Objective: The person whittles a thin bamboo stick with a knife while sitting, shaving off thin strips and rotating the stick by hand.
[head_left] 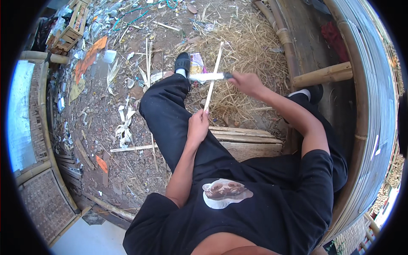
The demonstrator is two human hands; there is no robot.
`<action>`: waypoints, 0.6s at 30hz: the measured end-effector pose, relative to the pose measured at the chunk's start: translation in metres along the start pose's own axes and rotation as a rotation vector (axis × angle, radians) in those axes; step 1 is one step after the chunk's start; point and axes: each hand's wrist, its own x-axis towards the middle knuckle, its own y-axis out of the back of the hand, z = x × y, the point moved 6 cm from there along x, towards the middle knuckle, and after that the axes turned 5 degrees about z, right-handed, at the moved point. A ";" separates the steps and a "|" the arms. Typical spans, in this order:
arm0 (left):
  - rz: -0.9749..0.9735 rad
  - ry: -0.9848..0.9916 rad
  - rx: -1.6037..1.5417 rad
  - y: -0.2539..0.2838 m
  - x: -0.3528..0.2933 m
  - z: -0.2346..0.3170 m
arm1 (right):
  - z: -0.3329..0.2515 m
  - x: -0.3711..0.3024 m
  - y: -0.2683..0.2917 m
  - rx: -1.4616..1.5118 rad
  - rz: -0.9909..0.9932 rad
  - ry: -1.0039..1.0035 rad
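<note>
My left hand (198, 126) is closed round the lower end of a thin pale bamboo strip (216, 68), which slants up and away from me over the ground. My right hand (246, 83) grips the dark handle of a knife (208, 77). Its bright blade, smeared by motion, points left and crosses the strip around its middle. Whether blade and strip touch, I cannot tell. Just past the blade lies a colourful printed wrapper (196, 63), beside my black sandal (182, 62).
Curly shavings (255, 51) cover the ground ahead on the right. A wooden plank seat (250, 144) is beneath my legs. Bamboo poles (323, 75) frame the right side. Litter and an orange scrap (90, 57) lie on the left, with a wooden crate (73, 25) farther off.
</note>
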 end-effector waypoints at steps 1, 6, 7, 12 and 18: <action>-0.008 -0.011 0.037 0.000 0.002 -0.001 | -0.013 -0.002 -0.003 -0.086 0.018 0.220; -0.037 -0.030 0.127 -0.005 0.003 0.003 | 0.052 0.034 0.031 -0.186 0.100 -0.157; -0.023 -0.030 0.135 0.002 0.006 -0.001 | 0.033 0.028 0.020 0.107 0.050 -0.345; -0.023 -0.048 0.037 -0.005 0.010 -0.012 | -0.011 0.009 -0.010 -0.128 0.084 0.383; -0.007 -0.019 0.096 -0.001 0.014 -0.010 | 0.024 0.033 0.003 -0.116 0.151 -0.065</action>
